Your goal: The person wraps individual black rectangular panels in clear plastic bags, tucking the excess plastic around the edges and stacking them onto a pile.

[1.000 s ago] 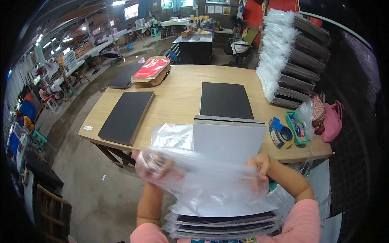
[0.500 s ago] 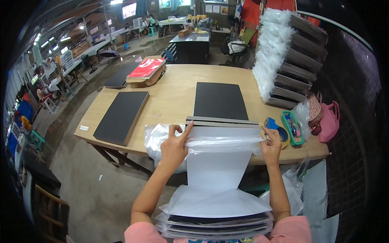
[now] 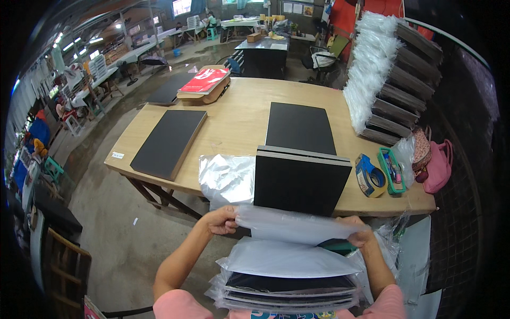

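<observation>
A clear plastic sleeve [image 3: 297, 222] is stretched crosswise between my hands, just in front of the near table edge. My left hand [image 3: 222, 219] pinches its left end with curled fingers. At the right end, my right hand [image 3: 358, 231] grips it, slightly blurred. Beyond the sleeve, a black board [image 3: 300, 181] stands nearly upright at the table edge, with the grey edges of thick boards along its top. Behind it another black board [image 3: 300, 125] lies flat. Against my body rests a stack of plastic-wrapped boards [image 3: 289, 284], a whitish sheet [image 3: 297, 259] uppermost.
On the wooden table [image 3: 228, 127] lie a black block of boards [image 3: 169, 141], a red-covered book [image 3: 204, 81], a tape roll [image 3: 372, 175] and a green tray of pens [image 3: 393, 170]. A tall wrapped stack [image 3: 393, 80] leans at right beside a pink bag [image 3: 440, 165]. Crumpled plastic [image 3: 226, 178] overhangs the front edge.
Both hands have come down toward me with the sleeve, off the board tops. The upright board now shows its black face where plastic and a white surface showed before. The view has shifted slightly.
</observation>
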A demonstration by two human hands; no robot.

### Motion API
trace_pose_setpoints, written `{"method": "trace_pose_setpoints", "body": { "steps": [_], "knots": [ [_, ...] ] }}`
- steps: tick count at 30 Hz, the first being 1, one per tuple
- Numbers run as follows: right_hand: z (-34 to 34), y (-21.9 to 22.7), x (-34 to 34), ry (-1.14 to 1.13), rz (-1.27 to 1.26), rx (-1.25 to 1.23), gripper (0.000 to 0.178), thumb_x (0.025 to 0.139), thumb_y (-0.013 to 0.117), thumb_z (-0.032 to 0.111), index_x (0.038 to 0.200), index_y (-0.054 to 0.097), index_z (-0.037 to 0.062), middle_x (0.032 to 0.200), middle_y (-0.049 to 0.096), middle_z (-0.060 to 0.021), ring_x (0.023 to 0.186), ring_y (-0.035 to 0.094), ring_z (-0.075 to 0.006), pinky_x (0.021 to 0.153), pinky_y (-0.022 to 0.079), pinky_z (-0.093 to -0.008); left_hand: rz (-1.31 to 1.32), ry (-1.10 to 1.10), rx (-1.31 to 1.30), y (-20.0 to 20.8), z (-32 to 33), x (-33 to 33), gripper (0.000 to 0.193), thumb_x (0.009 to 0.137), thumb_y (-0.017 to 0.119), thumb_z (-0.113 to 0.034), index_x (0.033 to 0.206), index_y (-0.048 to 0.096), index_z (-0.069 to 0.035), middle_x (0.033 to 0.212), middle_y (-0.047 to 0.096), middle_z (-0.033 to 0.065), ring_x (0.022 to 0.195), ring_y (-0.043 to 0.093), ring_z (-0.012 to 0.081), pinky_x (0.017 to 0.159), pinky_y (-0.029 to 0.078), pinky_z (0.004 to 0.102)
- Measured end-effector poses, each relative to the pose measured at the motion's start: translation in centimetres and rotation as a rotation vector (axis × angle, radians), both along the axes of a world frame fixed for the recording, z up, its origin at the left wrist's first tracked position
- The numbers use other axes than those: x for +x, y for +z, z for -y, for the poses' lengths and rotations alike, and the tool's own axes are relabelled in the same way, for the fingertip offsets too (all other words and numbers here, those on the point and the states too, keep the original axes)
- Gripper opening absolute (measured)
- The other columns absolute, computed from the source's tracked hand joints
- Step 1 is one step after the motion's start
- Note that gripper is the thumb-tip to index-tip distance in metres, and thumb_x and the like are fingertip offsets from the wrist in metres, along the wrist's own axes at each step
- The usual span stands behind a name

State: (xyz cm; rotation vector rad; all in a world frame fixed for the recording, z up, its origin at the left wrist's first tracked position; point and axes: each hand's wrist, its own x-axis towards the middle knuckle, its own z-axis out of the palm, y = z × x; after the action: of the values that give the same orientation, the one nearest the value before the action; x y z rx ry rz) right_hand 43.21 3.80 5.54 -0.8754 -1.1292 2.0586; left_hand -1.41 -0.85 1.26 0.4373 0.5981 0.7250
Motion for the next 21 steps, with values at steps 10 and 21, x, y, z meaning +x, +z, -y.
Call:
{"method": "trace_pose_setpoints", "body": {
  "steps": [10,21],
  "knots": [
    [3.2,-15.0,1.3,-0.008,0.380,0.083,0.009,0.072,0.070,0.009,0.070,0.067,0.0005,0.075,0.063,-0.0026,0.068,0.058,-0.0121,0.062,0.043,-0.0230,-0.551,0.342,-0.168,-14.5,6.7,3.0,0.025,0.090,0.060,-0.031,0.096,0.064,-0.007,0.081,0.066,0.0077,0.066,0.063,0.0179,0.057,0.051,0.0331],
    [0.4,-23.1,5.5,-0.053,0.863,0.225,0.024,0.072,0.075,0.021,0.075,0.071,-0.0020,0.071,0.068,-0.0115,0.065,0.062,-0.0163,0.064,0.048,-0.0306,-1.688,1.359,0.903,2.1,-5.6,-5.1,0.011,0.080,0.067,-0.013,0.090,0.069,-0.009,0.114,0.050,0.0115,0.102,0.049,0.0263,0.087,0.040,0.0389]
  ]
}}
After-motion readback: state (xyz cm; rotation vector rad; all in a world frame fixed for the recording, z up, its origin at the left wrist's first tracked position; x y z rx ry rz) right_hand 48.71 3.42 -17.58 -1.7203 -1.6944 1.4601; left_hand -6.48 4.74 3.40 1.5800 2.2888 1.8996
